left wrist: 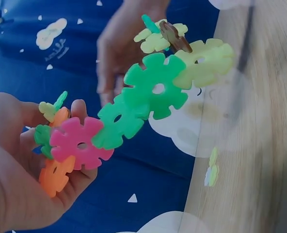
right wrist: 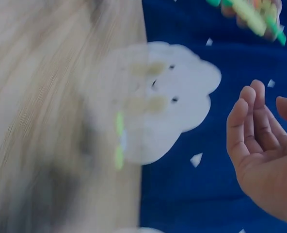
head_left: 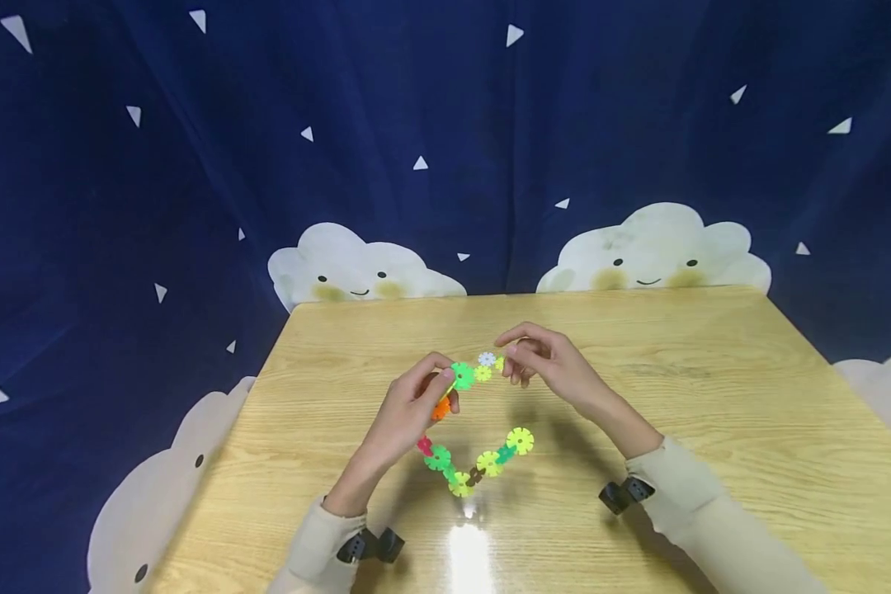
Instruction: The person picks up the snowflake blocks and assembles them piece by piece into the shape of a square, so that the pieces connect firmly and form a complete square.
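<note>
My left hand (head_left: 416, 400) grips a chain of interlocking plastic flower discs (left wrist: 158, 87) in several colours. A bright green disc (head_left: 460, 376) is at its fingertips, an orange disc (head_left: 441, 408) below them. From the hand, the chain runs past a pink disc (left wrist: 80, 144) and green ones to a yellow end disc (head_left: 520, 440), raised above the table. My right hand (head_left: 542, 359) hovers to the right with relaxed, slightly bent fingers and holds nothing, as the right wrist view shows. Beyond the hands lies a short yellow-and-white row of discs (right wrist: 120, 141) on the table.
The wooden table (head_left: 676, 396) has its far edge against a dark blue curtain (head_left: 445, 99) with white triangles and smiling clouds. Bright glare (head_left: 469, 553) lies on the near part of the tabletop. Black wrist cameras (head_left: 371, 545) sit at both sleeves.
</note>
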The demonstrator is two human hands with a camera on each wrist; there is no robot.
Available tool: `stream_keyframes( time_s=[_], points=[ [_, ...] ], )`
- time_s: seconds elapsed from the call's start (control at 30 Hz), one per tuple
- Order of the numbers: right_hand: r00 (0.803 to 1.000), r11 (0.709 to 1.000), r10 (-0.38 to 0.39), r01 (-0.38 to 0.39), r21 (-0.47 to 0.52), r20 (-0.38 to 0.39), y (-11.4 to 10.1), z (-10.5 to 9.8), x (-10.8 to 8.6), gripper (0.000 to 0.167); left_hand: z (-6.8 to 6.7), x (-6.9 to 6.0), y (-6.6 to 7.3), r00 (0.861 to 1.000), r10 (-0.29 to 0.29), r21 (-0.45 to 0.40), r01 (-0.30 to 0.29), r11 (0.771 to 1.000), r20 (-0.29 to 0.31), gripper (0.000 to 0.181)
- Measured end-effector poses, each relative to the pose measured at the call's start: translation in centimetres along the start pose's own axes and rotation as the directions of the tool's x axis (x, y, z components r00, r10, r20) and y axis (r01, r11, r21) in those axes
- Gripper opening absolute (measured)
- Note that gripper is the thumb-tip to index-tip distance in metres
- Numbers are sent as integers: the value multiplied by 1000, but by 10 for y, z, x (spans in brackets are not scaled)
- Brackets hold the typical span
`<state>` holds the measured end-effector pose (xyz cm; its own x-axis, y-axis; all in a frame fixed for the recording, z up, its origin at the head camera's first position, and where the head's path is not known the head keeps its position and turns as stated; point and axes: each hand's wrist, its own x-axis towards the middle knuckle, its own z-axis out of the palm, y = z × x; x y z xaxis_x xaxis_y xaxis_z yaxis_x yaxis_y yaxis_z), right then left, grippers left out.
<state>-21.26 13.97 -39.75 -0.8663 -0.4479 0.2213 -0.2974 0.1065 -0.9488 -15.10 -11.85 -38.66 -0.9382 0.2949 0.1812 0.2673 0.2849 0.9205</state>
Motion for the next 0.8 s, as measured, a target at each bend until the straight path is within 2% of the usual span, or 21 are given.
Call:
stream_keyframes(
  time_s=[0.17,0.37,0.53,0.8],
  points=[
    [988,986,145,-139,97,-55,31,-19,6,35,-4,-1,0,999,-27,-53,25,998,-36,16],
    [954,950,282,-263,167,-105,60,-33,8,40,-5,-3,1,999,-36,-89,33,995,-33,18],
    [936,938,330,-310,157,-123,74,-40,14,45,-7,-3,1,998,-43,-88,39,995,-39,19],
    [924,927,374,-372,39,-81,89,-35,29,52,-7,-2,1,998,-60,-117,56,992,-30,21]
  ],
)
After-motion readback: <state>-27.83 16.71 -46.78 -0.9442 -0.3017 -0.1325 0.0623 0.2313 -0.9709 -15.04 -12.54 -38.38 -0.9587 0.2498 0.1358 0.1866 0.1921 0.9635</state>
